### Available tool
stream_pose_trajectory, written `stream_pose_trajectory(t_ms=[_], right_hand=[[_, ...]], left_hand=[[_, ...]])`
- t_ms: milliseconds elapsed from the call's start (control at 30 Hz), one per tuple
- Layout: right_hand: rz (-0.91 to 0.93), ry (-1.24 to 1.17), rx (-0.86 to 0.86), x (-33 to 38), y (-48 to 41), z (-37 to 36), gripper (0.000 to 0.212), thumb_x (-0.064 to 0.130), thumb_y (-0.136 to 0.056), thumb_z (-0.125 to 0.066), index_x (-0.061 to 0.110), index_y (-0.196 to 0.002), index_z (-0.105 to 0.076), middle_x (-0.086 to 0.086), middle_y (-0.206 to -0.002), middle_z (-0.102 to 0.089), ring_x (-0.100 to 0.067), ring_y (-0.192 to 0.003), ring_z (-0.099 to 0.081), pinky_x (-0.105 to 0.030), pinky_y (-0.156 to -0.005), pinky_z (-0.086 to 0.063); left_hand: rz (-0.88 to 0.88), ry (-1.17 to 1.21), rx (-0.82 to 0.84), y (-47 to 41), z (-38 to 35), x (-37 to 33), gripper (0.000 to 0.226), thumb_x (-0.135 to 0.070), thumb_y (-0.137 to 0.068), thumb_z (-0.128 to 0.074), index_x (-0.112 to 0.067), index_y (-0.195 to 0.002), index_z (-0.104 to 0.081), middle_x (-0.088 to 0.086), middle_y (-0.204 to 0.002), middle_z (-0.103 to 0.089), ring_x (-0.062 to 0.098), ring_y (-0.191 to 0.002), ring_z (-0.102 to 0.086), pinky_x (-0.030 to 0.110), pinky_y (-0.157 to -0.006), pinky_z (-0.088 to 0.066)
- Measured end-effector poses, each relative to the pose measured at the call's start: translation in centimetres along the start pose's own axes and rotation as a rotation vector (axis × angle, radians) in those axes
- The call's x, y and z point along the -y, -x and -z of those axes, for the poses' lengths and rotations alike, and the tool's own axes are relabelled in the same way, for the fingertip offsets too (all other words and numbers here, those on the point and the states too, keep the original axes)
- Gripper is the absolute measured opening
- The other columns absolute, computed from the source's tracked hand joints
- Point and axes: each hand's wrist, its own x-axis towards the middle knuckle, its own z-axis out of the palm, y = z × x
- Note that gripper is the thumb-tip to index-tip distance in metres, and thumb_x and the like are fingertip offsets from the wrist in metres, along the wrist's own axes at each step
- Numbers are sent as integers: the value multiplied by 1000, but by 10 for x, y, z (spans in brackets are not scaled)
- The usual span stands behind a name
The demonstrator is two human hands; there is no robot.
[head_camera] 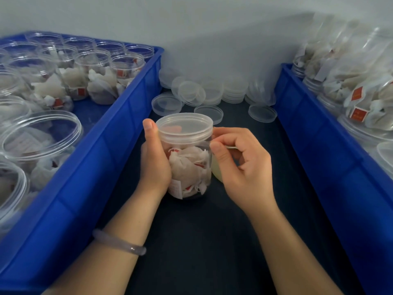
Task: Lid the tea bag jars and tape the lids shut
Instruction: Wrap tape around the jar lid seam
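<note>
Clear lidded jar [187,165] in left hand [155,160], right hand [242,167] with tape [232,147] alongside.

I see the L hand [154,160] gripping a clear plastic jar of white tea bags [189,167], thumb up against its clear screw lid [184,126], which is on. Jar stands upright on the dark tabletop [202,241]. R hand [242,165], fingers curled, pinches a thin pale strip [232,147] at the jar wall just under the lid; can't make out more. A pale yellowish round thing [217,170] sits behind it, mostly hidden. Pale translucent bangle [119,242] on L wrist. Blue plastic crate on the left [119,116] holds open filled jars [91,67]; blue plastic crate on the right [319,145] holds lidded jars on their sides [361,92]. Loose clear lids [212,92] are piled btwn the crates, by the wall.
</note>
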Motion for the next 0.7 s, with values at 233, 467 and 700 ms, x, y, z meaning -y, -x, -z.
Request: stream_pose_trajectory(t_ms=[233,467,700], right_hand=[[-154,-101,-91,6,-3,2,15,17,-79,-75,26,-72,-65,9,-90,-66,-4,-82,-65,-14,-68,-50],[-248,-182,-16,4,-4,4,7,5,-85,-67,8,-78,-67,-5,-102,-66,4,-81,-64,-9,-66,-47],[-381,-258,-20,-1,-5,3,18,19,-96,-55,7,-106,-64,4,-96,-71,-4,-89,-66,-20,-77,-53]], left_hand=[[5,79,110,5,0,-1,77,-82,-71,-23,-30,-97,-74,3,-103,-73,17,-103,-67,43,-93,-48],[-61,21,130,4,0,-2,75,-78,-75,-20,-30,-97,-73,-1,-104,-73,13,-104,-66,37,-91,-47],[-64,-47,87,8,-5,-1,78,-85,-70,-21,-31,-95,-72,-4,-99,-74,11,-100,-67,37,-92,-48]])
